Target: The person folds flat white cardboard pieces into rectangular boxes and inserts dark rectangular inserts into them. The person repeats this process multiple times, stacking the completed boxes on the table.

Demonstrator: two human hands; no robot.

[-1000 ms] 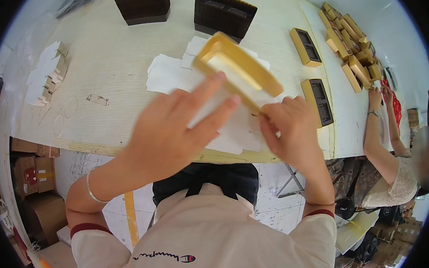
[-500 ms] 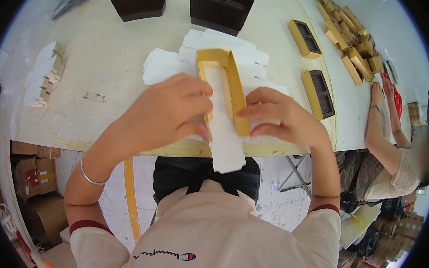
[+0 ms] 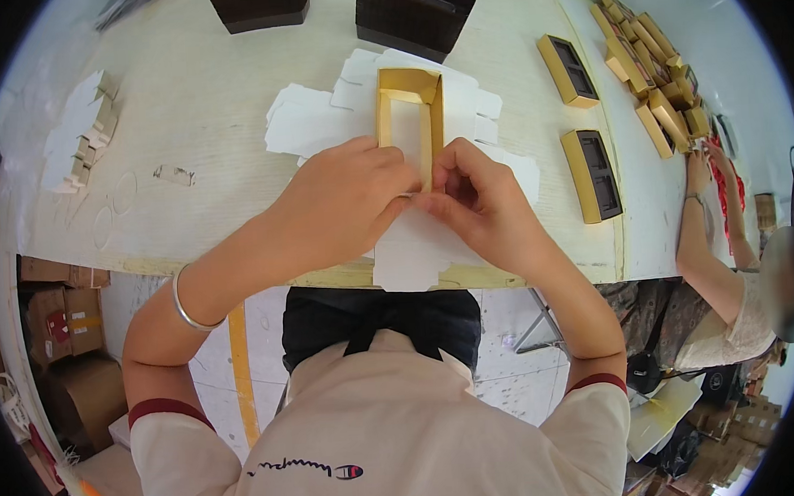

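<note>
A part-folded gold cardboard box (image 3: 435, 125) lies lengthwise in front of me, its far end and side walls raised. At its near end my left hand (image 3: 354, 196) is closed on the left wall and corner. Opposite it, my right hand (image 3: 484, 198) pinches the near right corner between thumb and fingers. The fingertips of both hands almost meet there and hide that corner. Toward me a white flap (image 3: 409, 263) of the box extends to the table edge. Beneath and behind the box lie several flat white card blanks (image 3: 301, 123).
Two stacks of dark brown trays (image 3: 412, 18) (image 3: 263, 8) stand at the back. Gold boxes with dark inserts (image 3: 569, 70) (image 3: 593, 175) lie to the right, beyond them a pile of gold boxes (image 3: 647, 51). White folded card pieces (image 3: 81, 134) lie left. A co-worker's arms (image 3: 704, 205) are far right.
Both hands have moved inward to the box's near end, and its near right wall is now drawn in. The box has shifted slightly, its far end moving away from me.
</note>
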